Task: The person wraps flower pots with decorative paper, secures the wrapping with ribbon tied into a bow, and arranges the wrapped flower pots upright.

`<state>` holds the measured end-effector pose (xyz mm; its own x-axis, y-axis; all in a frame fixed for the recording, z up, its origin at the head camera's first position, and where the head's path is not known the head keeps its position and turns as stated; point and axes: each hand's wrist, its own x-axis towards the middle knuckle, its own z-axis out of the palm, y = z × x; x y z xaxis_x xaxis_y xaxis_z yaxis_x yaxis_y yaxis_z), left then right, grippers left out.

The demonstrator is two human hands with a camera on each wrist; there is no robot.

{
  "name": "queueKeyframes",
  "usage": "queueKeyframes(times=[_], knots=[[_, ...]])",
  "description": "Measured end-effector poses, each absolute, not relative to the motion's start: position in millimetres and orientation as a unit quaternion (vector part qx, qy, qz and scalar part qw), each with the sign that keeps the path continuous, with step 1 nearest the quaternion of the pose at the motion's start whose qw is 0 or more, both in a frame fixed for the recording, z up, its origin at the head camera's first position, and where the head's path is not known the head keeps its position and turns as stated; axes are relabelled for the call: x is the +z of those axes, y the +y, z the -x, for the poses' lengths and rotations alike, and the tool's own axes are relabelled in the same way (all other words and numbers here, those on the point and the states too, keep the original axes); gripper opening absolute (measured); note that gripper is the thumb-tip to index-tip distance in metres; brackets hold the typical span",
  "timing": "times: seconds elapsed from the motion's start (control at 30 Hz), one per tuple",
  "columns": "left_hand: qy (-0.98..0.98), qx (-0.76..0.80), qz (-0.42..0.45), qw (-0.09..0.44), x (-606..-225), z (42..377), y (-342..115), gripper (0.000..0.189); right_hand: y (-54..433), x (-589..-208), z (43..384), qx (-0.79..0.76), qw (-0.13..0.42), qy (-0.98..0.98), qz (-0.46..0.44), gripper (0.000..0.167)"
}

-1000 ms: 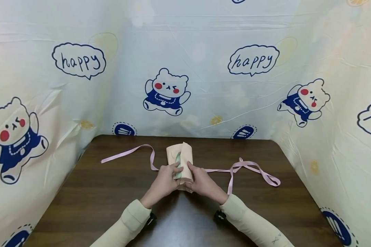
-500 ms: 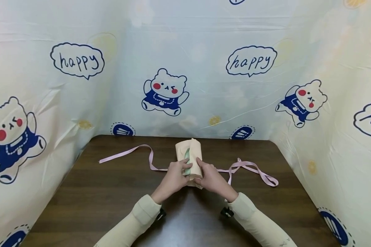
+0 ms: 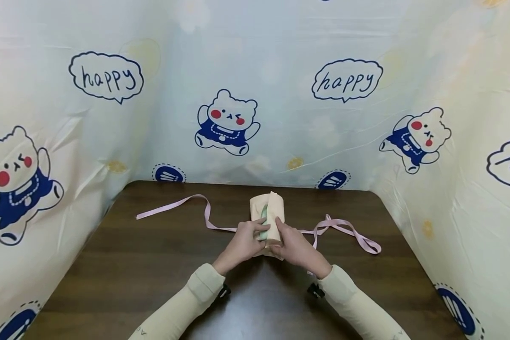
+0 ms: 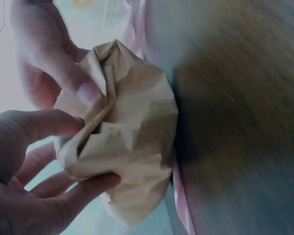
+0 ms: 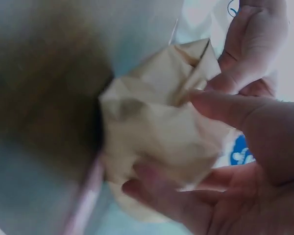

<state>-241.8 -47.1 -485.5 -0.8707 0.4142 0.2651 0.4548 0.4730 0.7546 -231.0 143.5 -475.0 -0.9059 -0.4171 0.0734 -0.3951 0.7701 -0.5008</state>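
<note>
In the head view a cream paper-wrapped bundle (image 3: 276, 205), roughly cylindrical, lies lengthwise at the middle of the table, with a pale green patch along its top. My left hand (image 3: 243, 243) grips it from the left, fingers over the top. My right hand (image 3: 298, 246) holds the other side, thumb along the upper face. Up close in the left wrist view, the near end of the paper (image 4: 137, 122) is crumpled and folded inward. Thumbs and fingers of both hands hold that folded end. A pink ribbon (image 3: 165, 207) runs crosswise and passes behind the hands and bundle.
The ribbon's right part (image 3: 352, 228) lies in loose loops on the dark wooden table (image 3: 131, 269). A printed curtain (image 3: 276, 127) with bears and "happy" bubbles encloses the table's back and sides.
Both hands have shifted to the right along the table, taking the paper-wrapped bundle with them. Their hold on it looks much the same, and the ribbon stays nearly in place.
</note>
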Motion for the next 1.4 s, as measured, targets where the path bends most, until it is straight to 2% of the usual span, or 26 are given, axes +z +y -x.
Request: queueKeyframes(times=[0.23,0.4,0.57,0.83,1.1,1.27,1.4], knots=[[-0.833,-0.481,0.272,-0.009,-490.5,244.1,-52.8,0.049,133.6,-462.6,228.5,-0.197,-0.045,0.961,0.188,0.073],[-0.810,-0.519,0.273,-0.025,-495.3,248.5,-60.1,0.047,129.0,-461.6,230.0,-0.214,-0.056,0.954,0.201,0.070],[-0.790,-0.577,0.206,-0.032,-496.1,251.6,-65.6,0.035,127.9,-462.9,232.8,-0.176,-0.049,0.957,0.225,0.064],[-0.781,-0.608,0.143,-0.012,-498.2,254.7,-65.7,0.025,122.2,-453.7,231.4,-0.075,-0.049,0.962,0.259,0.061],[-0.788,-0.591,0.172,0.011,-498.2,258.7,-71.7,0.020,116.1,-447.4,233.7,-0.038,-0.056,0.960,0.272,0.049],[-0.797,-0.573,0.188,0.038,-491.1,268.0,-92.6,0.019,114.7,-445.0,234.6,-0.023,-0.053,0.959,0.278,0.044],[-0.829,-0.518,0.191,0.091,-491.4,285.0,-125.7,0.020,115.1,-444.4,234.7,-0.016,-0.058,0.956,0.286,0.040]])
